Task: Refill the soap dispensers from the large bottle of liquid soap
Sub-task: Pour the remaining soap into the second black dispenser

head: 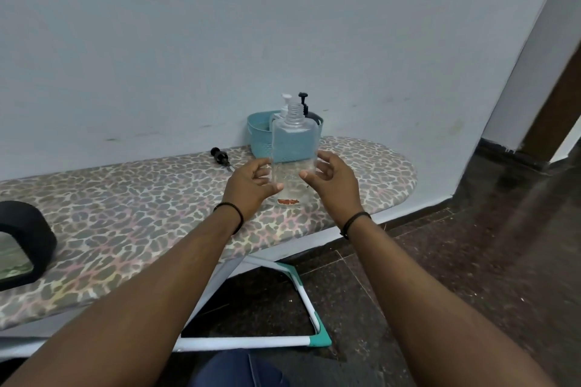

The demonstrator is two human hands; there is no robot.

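We see an uncapped clear dispenser bottle point(293, 163) upright on the board; two pump dispensers point(286, 104) stand in a basket behind.

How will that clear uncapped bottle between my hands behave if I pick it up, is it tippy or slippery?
The clear bottle looks nearly empty, so it is probably light. Being tall on a padded ironing board, it may tip easily if nudged. Its smooth plastic walls could be slippery, and thin enough to flex. The open neck means any leftover could spill if it tilts.

Dim, even indoor light, soft shadows, wide-angle bending at the edges.
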